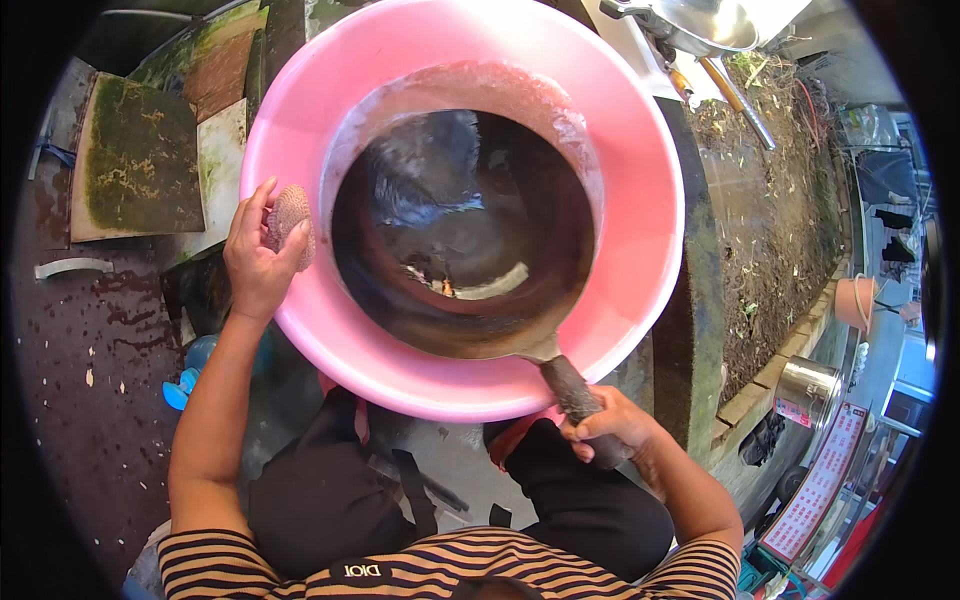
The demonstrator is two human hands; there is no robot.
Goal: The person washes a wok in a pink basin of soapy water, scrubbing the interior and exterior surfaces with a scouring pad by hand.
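Note:
A large pink plastic basin [634, 195] stands before my knees. Inside it rests a dark metal wok [450, 322], its inner face wet and shiny, with suds and water along its far side. My right hand [611, 427] grips the wok's dark handle [571, 390], which reaches out over the basin's near rim at the right. At the basin's left rim, my left hand [262, 255] holds a brownish, rough-textured scrubbing pad [291, 221] between thumb and fingers, apart from the wok.
Mossy boards [142, 157] lie on the left. A steel pot [697, 22] and a wooden-handled tool [735, 101] are at the upper right, above a soil bed [772, 225]. To the right stand a metal can [808, 390] and an orange bucket [855, 300].

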